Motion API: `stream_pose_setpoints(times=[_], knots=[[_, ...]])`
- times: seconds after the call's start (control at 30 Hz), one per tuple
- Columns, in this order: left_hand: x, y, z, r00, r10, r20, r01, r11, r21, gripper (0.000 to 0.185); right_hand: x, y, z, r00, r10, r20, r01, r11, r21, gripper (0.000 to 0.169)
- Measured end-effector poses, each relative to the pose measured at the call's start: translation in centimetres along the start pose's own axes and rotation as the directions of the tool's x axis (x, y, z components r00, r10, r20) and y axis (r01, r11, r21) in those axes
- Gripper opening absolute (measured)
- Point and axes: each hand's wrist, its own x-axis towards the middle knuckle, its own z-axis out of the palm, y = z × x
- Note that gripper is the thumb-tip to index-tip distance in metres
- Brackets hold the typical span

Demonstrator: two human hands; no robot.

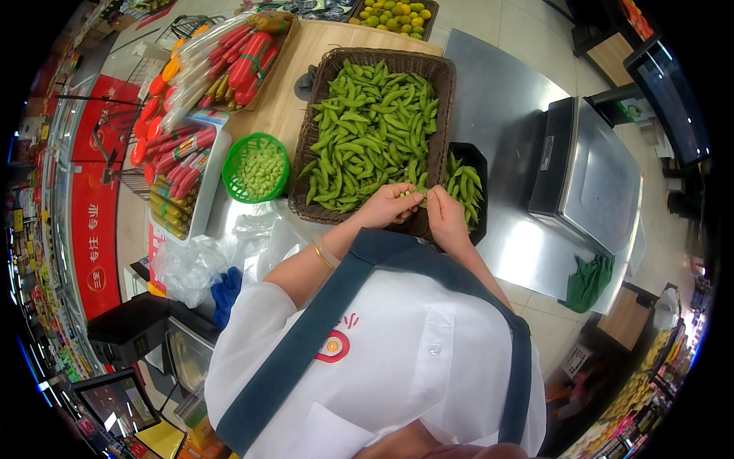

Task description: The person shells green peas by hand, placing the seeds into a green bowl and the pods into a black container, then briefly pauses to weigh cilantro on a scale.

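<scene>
Both hands meet over the near right corner of a brown woven basket (298, 189) heaped with green soybean pods (373, 132). Between the fingertips is a green pod (421, 191), partly hidden by the fingers. My left hand (393, 205) pinches it from the left with curled fingers. From the other side, my right hand (447, 219) grips its right end. Beside the basket, a black tray (480, 198) holds more pods, partly covered by my right hand. A round green plastic basket (229, 172) of shelled beans (261, 170) stands to the left.
Packaged sausages (249, 66) and a white tray (215, 192) of wrapped sausages lie at the left. Clear plastic bags (189, 269) and a blue glove (227, 295) are nearer me. On the steel counter (487, 92) at the right are a metal-topped machine (596, 178) and a green cloth (588, 281).
</scene>
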Motion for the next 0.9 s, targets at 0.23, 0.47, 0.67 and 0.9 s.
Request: stream_pose_setpoints(times=[0.23, 0.47, 0.67, 0.9], knots=[[0.6, -0.2, 0.7, 0.992, -0.113, -0.059, 0.097, 0.972, -0.215, 0.007, 0.2, -0.4, -0.5, 0.973, -0.226, -0.034, 0.195, 0.897, -0.397, 0.019], [-0.3, 0.3, -0.9, 0.992, -0.113, 0.051, 0.124, 0.918, -0.378, 0.02, 0.4, 0.3, -4.7, 0.955, -0.281, -0.09, 0.152, 0.729, -0.667, 0.017], [-1.1, -0.2, -3.0, 0.997, -0.065, -0.04, 0.044, 0.919, -0.392, 0.022, 3.3, -0.2, -4.8, 0.93, -0.368, -0.026, 0.229, 0.63, -0.742, 0.02], [-1.7, 0.7, -2.3, 0.996, -0.013, -0.092, -0.019, 0.939, -0.342, 0.017, 10.2, 2.0, 1.2, 0.882, -0.448, 0.146, 0.382, 0.497, -0.779, 0.017]])
